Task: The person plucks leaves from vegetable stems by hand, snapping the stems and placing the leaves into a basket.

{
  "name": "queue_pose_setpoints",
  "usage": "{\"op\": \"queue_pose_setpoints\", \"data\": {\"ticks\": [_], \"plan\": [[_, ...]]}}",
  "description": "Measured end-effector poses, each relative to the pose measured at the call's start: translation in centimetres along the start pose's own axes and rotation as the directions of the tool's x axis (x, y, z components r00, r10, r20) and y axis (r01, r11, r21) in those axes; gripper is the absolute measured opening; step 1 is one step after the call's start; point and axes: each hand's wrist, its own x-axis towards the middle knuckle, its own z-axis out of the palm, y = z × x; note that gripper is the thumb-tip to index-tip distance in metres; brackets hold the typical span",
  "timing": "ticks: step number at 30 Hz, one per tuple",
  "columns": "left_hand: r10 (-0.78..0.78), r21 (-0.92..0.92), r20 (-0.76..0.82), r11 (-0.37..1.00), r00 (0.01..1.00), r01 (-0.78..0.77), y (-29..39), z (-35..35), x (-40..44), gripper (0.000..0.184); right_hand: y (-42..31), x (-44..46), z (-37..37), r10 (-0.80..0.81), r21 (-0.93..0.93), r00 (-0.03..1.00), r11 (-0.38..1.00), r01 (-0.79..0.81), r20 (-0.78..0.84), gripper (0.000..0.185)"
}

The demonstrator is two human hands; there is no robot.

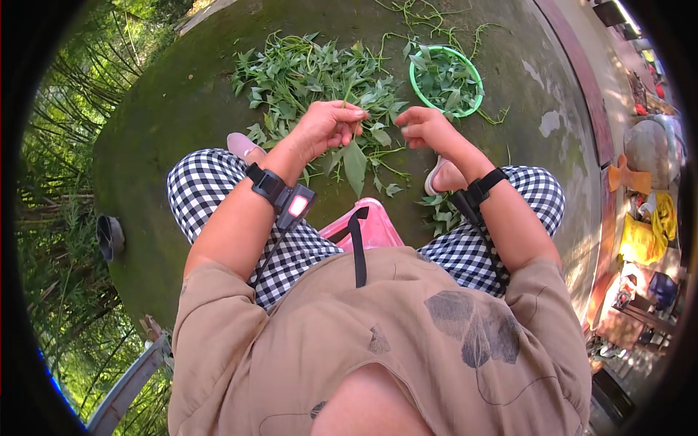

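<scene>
My left hand (pixel 329 129) is closed, with thumb and forefinger pinching a green leafy stem (pixel 354 161). A broad leaf of that stem hangs below the fingers. To its right, my right hand (pixel 430 132) is apart from the stem, its fingers loosely curled with a gap between them and nothing visible in them. A big heap of leafy green stems (pixel 305 76) lies on the ground just beyond my left hand. Past my right hand is a round basket with a light green rim (pixel 480 86), holding loose leaves.
Thin, mostly bare stems (pixel 429 16) are strewn at the far side. A pink plastic stool (pixel 382 227) shows between my knees. More leaves (pixel 440 211) lie by my right foot. Bamboo (pixel 65 196) borders the mossy concrete (pixel 145 240) at left; a yellow bag (pixel 643 236) is at right.
</scene>
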Motion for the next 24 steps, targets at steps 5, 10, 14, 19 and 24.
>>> {"op": "queue_pose_setpoints", "data": {"ticks": [5, 10, 14, 19, 24], "plan": [[-0.037, -0.024, 0.040, 0.999, 0.998, 0.038, -0.7, 1.1, 0.6, 0.016, -4.3, 0.2, 1.8, -0.086, 0.367, 0.994, 0.929, 0.056, 0.064, 0.017], [-0.085, -0.001, 0.080, 0.996, 0.993, 0.085, 0.0, 1.8, 0.9, 0.016, -4.4, 1.2, 1.5, -0.085, 0.439, 0.996, 0.894, 0.086, -0.022, 0.008], [-0.150, 0.089, -0.048, 0.984, 0.988, 0.153, -0.5, 2.3, 1.1, 0.025, -4.5, 1.8, -0.8, 0.013, 0.489, 0.977, 0.867, 0.094, -0.212, 0.006], [-0.142, -0.003, -0.091, 0.990, 0.986, 0.143, -1.0, 0.0, 2.0, 0.036, -4.5, 2.2, -8.4, 0.158, 0.505, 0.784, 0.835, 0.220, -0.601, 0.011], [-0.096, -0.075, 0.047, 0.992, 0.994, 0.100, -1.5, -1.0, 2.5, 0.037, -1.2, 5.2, -13.7, 0.275, 0.454, 0.540, 0.861, 0.231, -0.796, 0.022]]}}
